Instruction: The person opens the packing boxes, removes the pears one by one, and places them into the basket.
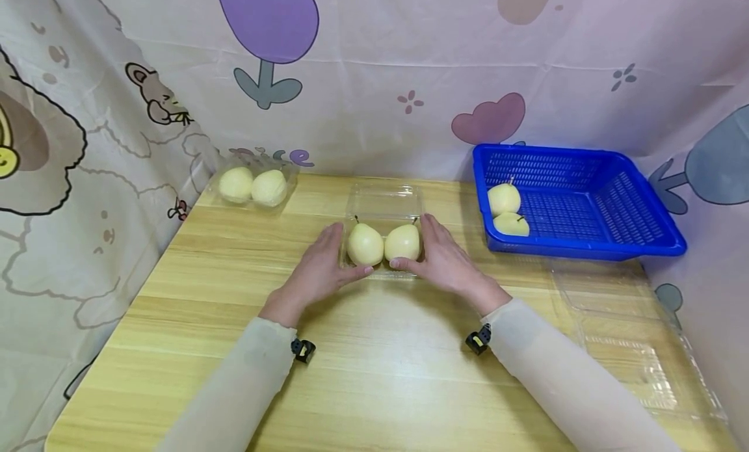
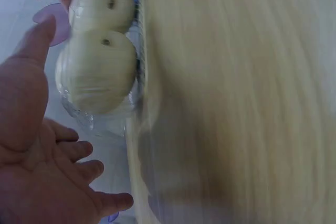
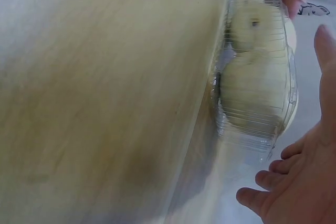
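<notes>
Centrally, pears (image 1: 365, 245), open box (image 1: 386, 205), hands (image 1: 316, 262) alongside

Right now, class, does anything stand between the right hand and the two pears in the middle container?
Yes, at the side: the container's clear wall stands between the right hand and the two pears. The lid is open behind them, so it does not block them from above.

Around 10 o'clock in the head view I can make out small coloured cartoon lettering (image 1: 277, 155) ending in what looks like "ice", on the pale cartoon-printed fabric backdrop (image 1: 374, 140); its start's too unclear.
</notes>
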{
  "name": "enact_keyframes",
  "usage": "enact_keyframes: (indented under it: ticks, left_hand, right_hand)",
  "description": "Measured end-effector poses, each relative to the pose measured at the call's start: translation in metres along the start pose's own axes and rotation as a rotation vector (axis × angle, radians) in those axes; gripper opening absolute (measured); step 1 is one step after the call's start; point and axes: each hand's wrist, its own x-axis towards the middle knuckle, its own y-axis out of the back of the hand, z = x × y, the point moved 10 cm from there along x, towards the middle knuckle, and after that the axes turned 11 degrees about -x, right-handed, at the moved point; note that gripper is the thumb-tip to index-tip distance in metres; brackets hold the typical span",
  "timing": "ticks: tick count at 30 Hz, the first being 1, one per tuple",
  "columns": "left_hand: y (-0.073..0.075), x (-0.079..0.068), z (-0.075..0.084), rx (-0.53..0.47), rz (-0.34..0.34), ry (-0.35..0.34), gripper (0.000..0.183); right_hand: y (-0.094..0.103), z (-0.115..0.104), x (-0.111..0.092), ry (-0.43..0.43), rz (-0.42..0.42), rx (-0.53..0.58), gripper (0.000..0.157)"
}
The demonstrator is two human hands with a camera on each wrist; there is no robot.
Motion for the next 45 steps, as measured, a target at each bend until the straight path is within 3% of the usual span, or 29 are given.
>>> enact_keyframes:
  ticks: [6, 21, 37, 45]
  left_hand:
    - [-0.010, 0.004, -0.005, 0.046, -0.070, -0.007, 0.135]
    - [-0.023, 0.006, -0.002, 0.102, -0.078, -0.004, 0.137]
    - [-0.026, 0.006, 0.010, 0.203, -0.079, -0.021, 0.136]
    - [-0.025, 0.007, 0.008, 0.237, -0.066, -0.021, 0.138]
  right_hand:
    - [-0.009, 0.001, -0.001, 0.019, -0.040, -0.037, 0.134]
    - [-0.011, 0.012, -0.005, 0.011, -0.060, -0.059, 0.137]
    - [0.002, 0.014, -0.007, -0.003, -0.017, 0.019, 0.114]
    - [0.003, 0.018, -0.003, -0.091, -0.003, 0.095, 0.108]
